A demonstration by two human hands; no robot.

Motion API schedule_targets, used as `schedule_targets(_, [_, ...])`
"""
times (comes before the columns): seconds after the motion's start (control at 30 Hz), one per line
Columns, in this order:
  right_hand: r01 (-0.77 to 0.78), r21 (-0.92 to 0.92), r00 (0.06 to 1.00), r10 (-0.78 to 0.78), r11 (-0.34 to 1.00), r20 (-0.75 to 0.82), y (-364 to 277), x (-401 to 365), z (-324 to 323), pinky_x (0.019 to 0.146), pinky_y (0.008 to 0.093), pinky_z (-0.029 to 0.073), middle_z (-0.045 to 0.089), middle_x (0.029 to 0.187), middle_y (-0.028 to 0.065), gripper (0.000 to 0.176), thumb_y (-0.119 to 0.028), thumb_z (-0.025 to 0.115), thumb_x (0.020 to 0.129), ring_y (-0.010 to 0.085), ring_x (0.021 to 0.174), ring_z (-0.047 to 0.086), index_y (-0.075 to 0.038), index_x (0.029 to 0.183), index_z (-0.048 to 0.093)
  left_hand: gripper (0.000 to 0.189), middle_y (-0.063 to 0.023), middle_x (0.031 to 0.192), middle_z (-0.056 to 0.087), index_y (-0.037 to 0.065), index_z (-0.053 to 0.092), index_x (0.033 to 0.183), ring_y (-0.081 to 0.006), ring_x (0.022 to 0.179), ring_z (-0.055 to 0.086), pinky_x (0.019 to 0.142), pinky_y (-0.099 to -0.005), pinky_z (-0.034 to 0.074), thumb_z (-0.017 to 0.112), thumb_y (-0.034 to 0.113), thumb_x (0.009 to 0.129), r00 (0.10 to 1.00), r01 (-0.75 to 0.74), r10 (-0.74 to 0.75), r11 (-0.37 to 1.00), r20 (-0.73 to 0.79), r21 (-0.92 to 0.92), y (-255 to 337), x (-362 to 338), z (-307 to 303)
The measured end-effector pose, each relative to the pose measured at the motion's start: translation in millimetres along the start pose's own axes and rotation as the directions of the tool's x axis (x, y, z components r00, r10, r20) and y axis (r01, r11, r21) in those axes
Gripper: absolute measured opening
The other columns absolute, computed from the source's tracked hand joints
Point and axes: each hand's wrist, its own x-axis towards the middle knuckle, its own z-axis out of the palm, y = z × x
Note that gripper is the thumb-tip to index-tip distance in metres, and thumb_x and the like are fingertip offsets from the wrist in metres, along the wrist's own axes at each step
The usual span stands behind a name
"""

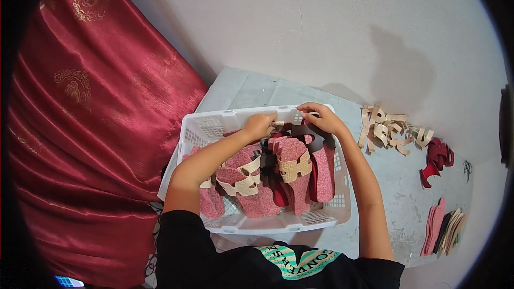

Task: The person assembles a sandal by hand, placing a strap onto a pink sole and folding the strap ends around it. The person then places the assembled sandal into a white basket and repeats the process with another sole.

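Where beige strap [279, 123] lies: by far rim of basket [195, 134], long axis left-right
Left hand [259, 126]: pinching strap end
Right hand [321, 119]: curled, grip unclear

We see pink glittery sandals [292, 166] with beige cut-out straps, heaped overlapping in the white basket [195, 134], beige strap piece [279, 123] at its far rim.

pinched piece [280, 123] indistinct, screen [68, 281] cut off
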Motion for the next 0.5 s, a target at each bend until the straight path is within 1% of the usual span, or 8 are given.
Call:
schedule_targets(0.07, [0.019,-0.044,1.000,-0.019,0.999,-0.005,-0.8,0.6,3.6,0.076,0.0280,0.050,0.062,0.099,0.0095,0.025,-0.010,0.053,0.088,0.0148,0.082,0.061,-0.003,0.111,0.058,0.024,-0.0150,0.073,0.063,0.008,0.055,0.088,-0.0354,0.071,0.061,0.059,-0.0458,0.046,0.067,0.020,0.070,1.000,-0.008,0.008,1.000,-0.011,0.009,0.9,-0.4,-1.1])
schedule_targets(0.17, [0.048,-0.081,0.999,-0.047,0.996,0.010,7.7,5.9,7.7,0.081,0.0289,0.047,0.062,0.102,0.0087,0.026,-0.010,0.055,0.086,0.0159,0.092,0.059,-0.003,0.111,0.059,0.024,-0.0157,0.073,0.063,0.008,0.055,0.088,-0.0354,0.072,0.061,0.060,-0.0460,0.046,0.067,0.019,0.070,1.000,-0.022,0.022,1.000,0.006,0.022,-0.2,0.0,2.5])
schedule_targets(0.23, [0.121,-0.135,0.993,-0.122,0.983,-0.004,10.0,8.7,10.1,0.085,0.0321,0.047,0.062,0.103,0.0113,0.025,-0.010,0.055,0.086,0.0200,0.093,0.059,-0.003,0.109,0.059,0.024,-0.0156,0.074,0.063,0.008,0.055,0.087,-0.0354,0.073,0.061,0.061,-0.0458,0.046,0.068,0.019,0.070,1.000,-0.028,0.027,0.999,0.011,0.040,-2.9,-1.4,9.4])
schedule_targets(0.3, [0.124,-0.145,0.992,-0.127,0.982,-0.011,7.3,7.8,7.7,0.086,0.0325,0.047,0.062,0.104,0.0114,0.025,-0.011,0.055,0.086,0.0209,0.095,0.059,-0.003,0.109,0.059,0.024,-0.0155,0.075,0.063,0.008,0.056,0.087,-0.0354,0.074,0.061,0.062,-0.0456,0.047,0.069,0.019,0.070,0.999,-0.036,0.036,0.998,0.014,0.058,-4.7,0.6,10.7])
schedule_targets(0.37, [0.122,-0.153,0.992,-0.125,0.981,-0.015,0.9,3.4,6.0,0.087,0.0329,0.046,0.062,0.104,0.0115,0.025,-0.012,0.055,0.086,0.0218,0.097,0.058,-0.003,0.109,0.060,0.026,-0.0148,0.078,0.064,0.008,0.057,0.089,-0.0348,0.076,0.061,0.064,-0.0446,0.047,0.070,0.019,0.069,0.999,-0.021,0.022,1.000,0.049,-0.013,-7.3,2.2,7.2])
schedule_targets(0.43, [0.006,-0.081,0.999,-0.010,0.997,-0.041,-13.9,-4.2,0.7,0.088,0.0327,0.045,0.062,0.104,0.0116,0.025,-0.013,0.055,0.086,0.0227,0.099,0.058,-0.004,0.109,0.060,0.027,-0.0144,0.078,0.064,0.009,0.058,0.089,-0.0351,0.077,0.061,0.064,-0.0450,0.047,0.071,0.020,0.067,0.998,-0.040,0.041,0.999,0.047,-0.022,-9.7,3.7,3.1])
schedule_targets(0.47, [0.006,-0.085,0.999,-0.010,0.996,-0.045,-13.4,-4.8,-2.0,0.088,0.0327,0.045,0.062,0.104,0.0116,0.025,-0.013,0.055,0.086,0.0227,0.099,0.058,-0.004,0.109,0.060,0.029,-0.0139,0.078,0.064,0.010,0.060,0.089,-0.0354,0.077,0.061,0.064,-0.0454,0.047,0.072,0.021,0.065,0.997,-0.059,0.061,0.998,0.049,-0.026,-11.1,4.6,1.0])
schedule_targets(0.5, [0.067,-0.144,0.996,-0.076,0.987,-0.056,-11.8,-6.9,-3.7,0.088,0.0325,0.045,0.062,0.105,0.0109,0.025,-0.013,0.055,0.086,0.0218,0.099,0.058,-0.004,0.109,0.060,0.029,-0.0139,0.078,0.064,0.010,0.060,0.089,-0.0354,0.077,0.061,0.064,-0.0454,0.047,0.072,0.021,0.065,0.997,-0.064,0.065,0.998,0.050,-0.029,-9.8,2.9,-1.2])
